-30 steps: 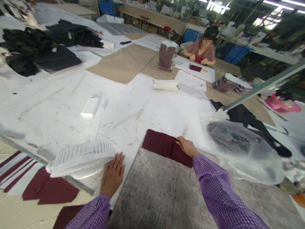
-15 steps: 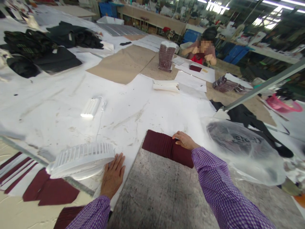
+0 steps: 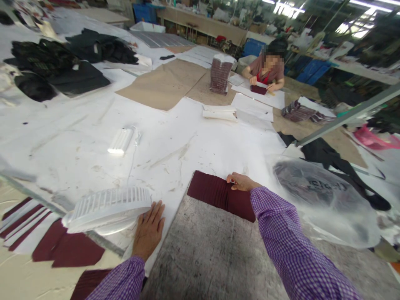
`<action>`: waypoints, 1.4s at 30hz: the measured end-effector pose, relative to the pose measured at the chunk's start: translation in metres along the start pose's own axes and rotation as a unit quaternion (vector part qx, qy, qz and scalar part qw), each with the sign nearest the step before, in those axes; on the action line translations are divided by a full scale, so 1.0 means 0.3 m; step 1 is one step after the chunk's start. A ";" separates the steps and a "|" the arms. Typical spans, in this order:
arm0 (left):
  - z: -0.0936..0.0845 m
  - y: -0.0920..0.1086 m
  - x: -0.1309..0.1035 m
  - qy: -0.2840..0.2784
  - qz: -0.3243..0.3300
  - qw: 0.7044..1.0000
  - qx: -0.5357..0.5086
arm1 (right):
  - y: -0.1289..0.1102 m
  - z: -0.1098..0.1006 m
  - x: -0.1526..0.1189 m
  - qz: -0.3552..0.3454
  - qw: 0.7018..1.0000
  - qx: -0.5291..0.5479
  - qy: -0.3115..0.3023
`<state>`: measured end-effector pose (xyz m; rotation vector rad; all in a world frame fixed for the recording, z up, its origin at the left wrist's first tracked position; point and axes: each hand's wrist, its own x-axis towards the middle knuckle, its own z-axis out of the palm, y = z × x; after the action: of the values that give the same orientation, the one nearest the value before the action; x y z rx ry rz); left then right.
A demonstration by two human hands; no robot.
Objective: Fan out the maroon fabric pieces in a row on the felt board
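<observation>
A fanned row of burgundy fabric pieces lies along the far edge of a grey, scuffed board. My right hand is over the far side of this row, its fingers curled at the edge of the pieces. How many layers lie between the fingertips is hidden. My left hand rests flat, fingers stretched out, on the white tabletop left of the board. Its fingertips are beside a white plastic fan lying on the table.
A white power bank with a cable lies beyond the fan. A clear plastic bag and a slanted metal pole are on the right. Burgundy pieces lie lower left. Across the table, a person handles burgundy fabric near a tall stack.
My right hand's fingertips have shifted slightly at the fabric's far edge; my left hand stays put. The person across has lowered their hands to the fabric. The view has moved a little.
</observation>
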<state>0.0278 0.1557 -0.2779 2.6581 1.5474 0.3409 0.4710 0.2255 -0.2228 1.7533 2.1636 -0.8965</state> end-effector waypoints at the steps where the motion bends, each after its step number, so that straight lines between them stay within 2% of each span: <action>1: 0.000 0.000 0.000 0.000 -0.001 1.000 0.000 | -0.001 -0.001 -0.001 0.000 1.000 -0.003 -0.003; 10: 0.002 -0.003 -0.004 -0.007 -0.001 1.000 0.004 | 0.003 0.003 -0.003 -0.015 1.000 -0.023 0.009; 19: 0.001 -0.003 -0.001 -0.011 -0.003 1.000 -0.001 | -0.047 0.020 -0.071 -0.086 0.990 -0.039 0.103; 24: 0.002 -0.002 -0.002 -0.013 -0.004 1.000 0.000 | -0.053 0.037 -0.091 -0.096 0.987 -0.038 0.122; 37: -0.002 0.001 -0.001 -0.015 -0.009 1.000 0.001 | -0.045 0.058 -0.074 -0.023 0.991 -0.076 0.106; 42: -0.003 -0.001 -0.002 -0.017 -0.007 1.000 0.000 | -0.020 0.073 -0.080 0.033 0.992 -0.079 0.096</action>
<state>0.0272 0.1553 -0.2771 2.6373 1.5545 0.2950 0.4673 0.1928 -0.2257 1.8861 2.2080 -0.5434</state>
